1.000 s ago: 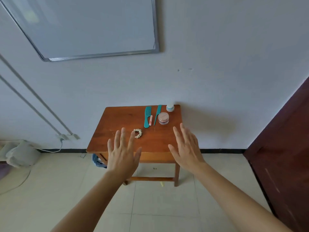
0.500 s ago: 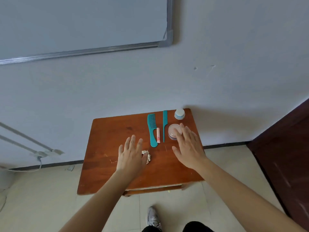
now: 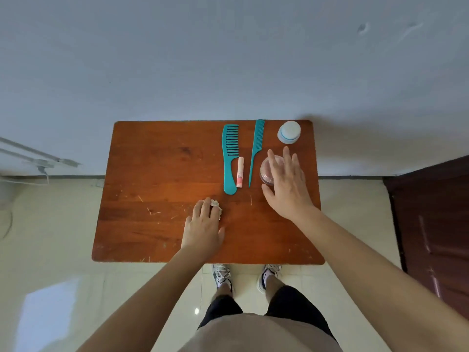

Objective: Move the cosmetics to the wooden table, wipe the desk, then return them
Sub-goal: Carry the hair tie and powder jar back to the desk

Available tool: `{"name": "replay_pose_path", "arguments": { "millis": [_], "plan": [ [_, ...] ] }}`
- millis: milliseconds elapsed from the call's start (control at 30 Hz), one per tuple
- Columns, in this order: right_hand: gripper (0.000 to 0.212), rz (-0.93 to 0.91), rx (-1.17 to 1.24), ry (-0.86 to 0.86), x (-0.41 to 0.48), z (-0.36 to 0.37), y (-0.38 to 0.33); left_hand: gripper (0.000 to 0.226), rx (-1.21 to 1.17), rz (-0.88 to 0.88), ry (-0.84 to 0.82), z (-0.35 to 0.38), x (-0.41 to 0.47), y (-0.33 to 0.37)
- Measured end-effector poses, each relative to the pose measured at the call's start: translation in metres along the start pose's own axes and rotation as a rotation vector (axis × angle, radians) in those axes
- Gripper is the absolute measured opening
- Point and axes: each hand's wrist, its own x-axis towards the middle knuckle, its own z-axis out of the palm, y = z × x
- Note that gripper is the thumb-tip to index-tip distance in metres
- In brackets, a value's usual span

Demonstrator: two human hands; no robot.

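Note:
On the wooden table (image 3: 157, 174) lie a wide-tooth teal comb (image 3: 229, 158), a pink lip tube (image 3: 240, 172), a thin teal tail comb (image 3: 255, 151), a pink round jar (image 3: 266, 171) and a white jar with a blue band (image 3: 289, 132). My right hand (image 3: 286, 184) hovers over the pink jar with its fingers spread, hiding most of it. My left hand (image 3: 203, 224) rests on a small whitish beaded ring (image 3: 217, 207) at the table's middle front. Its fingers are curled down onto the ring, which is partly covered.
The table stands against a pale wall. A dark wooden door (image 3: 436, 224) is at the right. Cables and a wall fitting (image 3: 43, 163) are at the left. My shoes (image 3: 223, 275) stand on the tiled floor just before the table's front edge.
I have stepped up to the table and now look straight down on it. My left hand came onto the beaded ring, and my right hand moved over the pink jar.

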Motion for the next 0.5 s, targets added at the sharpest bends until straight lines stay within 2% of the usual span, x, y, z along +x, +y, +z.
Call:
{"name": "replay_pose_path", "arguments": {
  "millis": [267, 367, 500],
  "plan": [
    [0.079, -0.169, 0.118, 0.035, 0.008, 0.017, 0.023, 0.033, -0.157, -0.1, 0.174, -0.001, 0.016, 0.01],
    [0.077, -0.225, 0.138, 0.042, 0.003, 0.002, 0.035, 0.024, -0.172, -0.043, 0.291, -0.026, 0.023, 0.02],
    [0.077, -0.199, 0.168, 0.127, 0.0, -0.027, 0.045, 0.023, -0.106, 0.053, 0.397, -0.067, 0.034, 0.035]
  ]
}}
